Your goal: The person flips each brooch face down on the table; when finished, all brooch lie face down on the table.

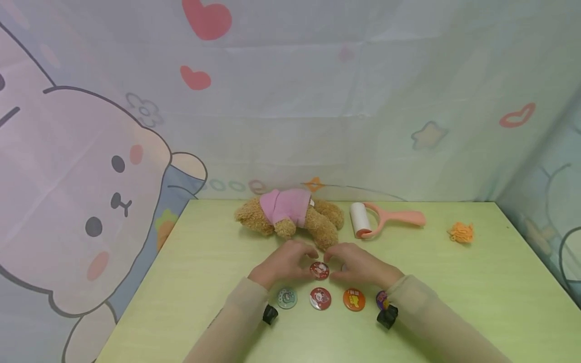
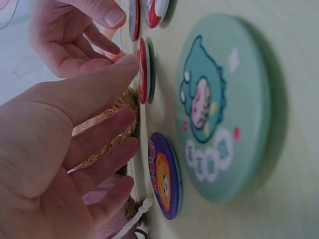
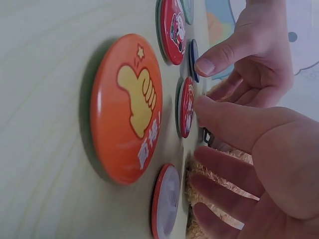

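A round red badge (image 1: 320,270) lies between my two hands. My left hand (image 1: 287,262) is on its left with fingers loosely extended; in the left wrist view the thumb tip overlaps the badge's edge. On the other side, my right hand (image 1: 360,264) has its thumb tip right at the badge and its fingers spread. Below the left hand is a purple badge with a bear-like face (image 2: 164,179). A pale badge with a red rim (image 3: 168,201) lies below the right hand. Nearer me are a green dinosaur badge (image 1: 287,298), another red badge (image 1: 321,299) and an orange thumbs-up badge (image 1: 354,300).
A purple badge (image 1: 381,299) is partly hidden by the right wrist's black camera (image 1: 388,317). Behind the hands lies a plush bear (image 1: 288,209) in a pink top. A lint roller (image 1: 386,218) and an orange yarn bundle (image 1: 461,232) sit at the back right.
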Motion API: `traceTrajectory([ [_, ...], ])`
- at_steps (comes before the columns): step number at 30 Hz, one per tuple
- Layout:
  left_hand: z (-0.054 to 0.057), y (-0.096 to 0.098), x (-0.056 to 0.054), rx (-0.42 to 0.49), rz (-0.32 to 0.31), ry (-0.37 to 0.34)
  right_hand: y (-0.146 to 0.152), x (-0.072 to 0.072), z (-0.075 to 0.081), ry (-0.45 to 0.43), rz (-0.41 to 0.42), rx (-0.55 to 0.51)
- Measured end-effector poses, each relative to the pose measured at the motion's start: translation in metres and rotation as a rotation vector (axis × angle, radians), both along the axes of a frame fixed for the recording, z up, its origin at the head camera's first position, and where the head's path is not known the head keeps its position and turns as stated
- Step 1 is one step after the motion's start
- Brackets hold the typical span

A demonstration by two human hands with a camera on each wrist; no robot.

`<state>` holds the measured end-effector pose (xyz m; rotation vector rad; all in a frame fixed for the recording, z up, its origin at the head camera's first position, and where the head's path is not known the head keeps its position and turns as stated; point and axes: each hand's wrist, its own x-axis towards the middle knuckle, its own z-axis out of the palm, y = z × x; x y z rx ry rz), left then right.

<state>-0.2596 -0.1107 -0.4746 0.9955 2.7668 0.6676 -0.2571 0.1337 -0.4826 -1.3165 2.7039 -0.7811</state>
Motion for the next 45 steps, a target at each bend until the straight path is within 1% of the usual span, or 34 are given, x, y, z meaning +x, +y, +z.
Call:
traceTrajectory([
  [3,0.000,-0.001,0.001,-0.001,0.017,-0.019,-0.003,0.000,0.001,-0.021,-0.010,0.019],
  [6,-0.001,-0.002,0.001,-0.005,0.025,-0.027,-0.005,0.001,0.001,-0.014,0.000,0.019],
  [10,-0.002,-0.002,0.002,-0.014,0.027,-0.019,-0.008,0.000,0.001,-0.016,0.020,0.019],
  [15,-0.004,-0.004,0.002,-0.020,0.026,-0.009,-0.012,0.000,0.001,-0.033,0.010,0.048],
  [18,-0.004,-0.004,0.002,-0.014,0.022,-0.007,-0.013,0.000,0.001,-0.024,0.009,0.047],
  [25,-0.004,-0.003,0.003,-0.012,0.019,-0.009,-0.015,0.000,0.000,0.036,0.037,0.010],
  [31,-0.004,-0.002,0.003,-0.025,0.016,0.003,-0.017,-0.002,-0.002,0.037,0.034,0.027],
  [35,-0.005,-0.001,0.002,-0.031,0.015,0.004,-0.018,-0.004,-0.004,0.055,0.029,0.032],
  [45,-0.006,0.001,0.002,-0.024,0.005,0.006,-0.020,-0.002,-0.003,0.045,0.012,0.058],
])
